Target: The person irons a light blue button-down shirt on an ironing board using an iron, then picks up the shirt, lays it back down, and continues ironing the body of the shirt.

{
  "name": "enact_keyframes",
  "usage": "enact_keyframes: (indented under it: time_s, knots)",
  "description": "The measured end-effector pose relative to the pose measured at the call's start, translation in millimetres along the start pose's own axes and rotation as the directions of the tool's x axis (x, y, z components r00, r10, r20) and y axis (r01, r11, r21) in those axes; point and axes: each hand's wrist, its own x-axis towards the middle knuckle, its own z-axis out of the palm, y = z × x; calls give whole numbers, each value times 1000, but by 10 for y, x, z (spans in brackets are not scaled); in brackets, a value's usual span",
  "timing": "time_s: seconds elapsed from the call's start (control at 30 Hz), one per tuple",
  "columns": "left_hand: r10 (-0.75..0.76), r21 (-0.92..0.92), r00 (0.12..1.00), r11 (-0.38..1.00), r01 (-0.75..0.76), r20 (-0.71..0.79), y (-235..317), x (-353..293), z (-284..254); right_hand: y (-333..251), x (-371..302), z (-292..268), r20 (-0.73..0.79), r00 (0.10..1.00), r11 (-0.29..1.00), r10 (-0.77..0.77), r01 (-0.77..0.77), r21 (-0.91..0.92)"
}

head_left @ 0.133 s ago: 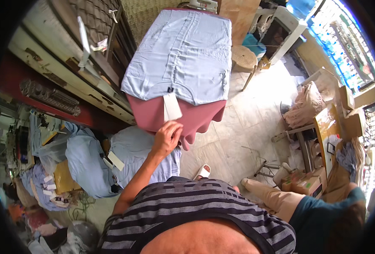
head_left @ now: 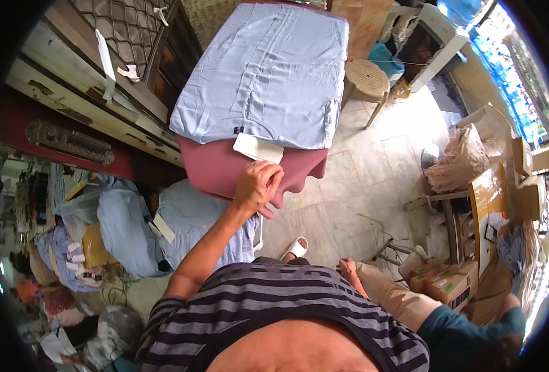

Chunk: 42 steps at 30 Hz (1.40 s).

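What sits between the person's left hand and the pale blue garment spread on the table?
In the head view, a white tag lies between them: it hangs from the pale blue garment over the pink table cover, and the left hand touches its lower edge.

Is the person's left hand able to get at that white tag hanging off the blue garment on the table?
Probably yes. The left hand sits at the table's pink edge just below the white tag, fingers almost touching it, with nothing between them. The blue garment lies flat above.

A white rectangular tag (head_left: 259, 148) hangs at the light-blue garment's near edge; brown cardboard boxes (head_left: 446, 286) sit lower right.
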Motion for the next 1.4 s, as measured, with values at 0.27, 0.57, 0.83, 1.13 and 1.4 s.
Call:
enact_keyframes:
  time_s: [0.27, 0.57, 0.83, 1.13, 1.4]
  knots:
    - [-52, 272, 993, 959, 80, -109, -138, 53, 315, -918, 228, -341, 128, 965, 973, -228, 220, 72]
    - [17, 468, 996, 883, 24, -83, -133, 63, 295, -2858, -289, -366, 202, 636, 663, -745, 740, 112]
    - [-217, 476, 968, 843, 252, -128, -26, -331, -373, -4072, -975, -362, 238, 464, 496, -853, 862, 99]
    - [-360, 460, 918, 795, 395, -165, -151, 469, 182, -5243, -1122, 192, 371, -149, -251, -917, 937, -245]
    - [-561, 567, 819, 636, 523, -126, -152, 695, 107, -5916, -752, 168, 529, -178, -298, -830, 943, -151]
